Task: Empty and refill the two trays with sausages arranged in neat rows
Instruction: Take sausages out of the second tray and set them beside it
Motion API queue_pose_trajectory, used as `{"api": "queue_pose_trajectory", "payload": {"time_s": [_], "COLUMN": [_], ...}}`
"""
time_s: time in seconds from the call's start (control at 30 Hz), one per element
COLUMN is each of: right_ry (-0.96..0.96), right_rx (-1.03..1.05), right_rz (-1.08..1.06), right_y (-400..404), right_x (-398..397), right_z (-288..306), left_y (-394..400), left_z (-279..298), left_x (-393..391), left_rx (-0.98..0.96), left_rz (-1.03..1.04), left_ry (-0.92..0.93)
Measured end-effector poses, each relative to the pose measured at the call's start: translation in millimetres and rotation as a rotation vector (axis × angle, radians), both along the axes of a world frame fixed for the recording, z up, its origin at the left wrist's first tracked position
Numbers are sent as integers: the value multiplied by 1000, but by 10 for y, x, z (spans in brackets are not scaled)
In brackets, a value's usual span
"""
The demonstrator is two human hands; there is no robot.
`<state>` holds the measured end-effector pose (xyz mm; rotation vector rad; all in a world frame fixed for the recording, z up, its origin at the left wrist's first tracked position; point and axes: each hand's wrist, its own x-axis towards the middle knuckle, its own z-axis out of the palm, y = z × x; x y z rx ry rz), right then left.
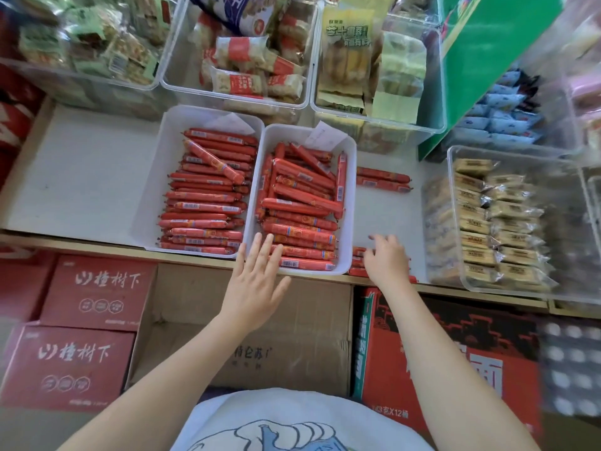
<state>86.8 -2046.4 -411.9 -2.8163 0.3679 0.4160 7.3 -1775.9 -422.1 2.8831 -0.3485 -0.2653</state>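
Where left fingers (260,252) reach, right tray's (349,203) sausages (299,219).

Right hand (387,260) hides loose sausages (357,271) beneath; grip unclear. Clear bins (585,177) at 3 o'clock blurred, cut off.

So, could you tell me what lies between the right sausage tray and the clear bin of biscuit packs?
In the head view, bare white shelf, with loose sausages at the back and the right hand on more sausages.

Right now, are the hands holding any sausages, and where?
The left hand is flat and open over the right tray's near edge, holding nothing. The right hand rests on loose sausages beside that tray; whether it grips one cannot be told.
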Motion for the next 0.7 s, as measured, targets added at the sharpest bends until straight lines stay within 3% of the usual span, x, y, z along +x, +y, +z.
{"api": "queue_pose_trajectory", "payload": {"time_s": [0.07,0.17,0.23,0.3,0.37,0.43,0.5,0.6,0.67,0.7], "right_ry": [-253,-491,-368,-127,-37,-25,31,76,-12,-96], "right_rx": [22,160,212,131,19,5,131,581,866,896], "right_rz": [19,279,450,546,569,540,457,99,-153,-219], "right_y": [173,656,970,1175,1255,1271,1280,1172,972,831], "right_x": [75,219,279,288,261,238,243,281,305,322], "right_z": [161,272,249,159,61,10,35,287,507,593], "left_y": [52,100,115,127,128,125,117,86,32,-8], "left_z": [10,12,23,26,36,45,51,73,94,99], "left_x": [-108,-247,-293,-318,-323,-311,-298,-293,-276,-267], "left_rx": [-9,-82,-94,-84,-77,-73,-63,-44,-26,-20], "left_rz": [-46,-89,-111,-115,-110,-111,-114,-92,-67,-58], "left_ry": [-30,-56,-61,-59,-56,-53,-56,-76,-84,-85]}}
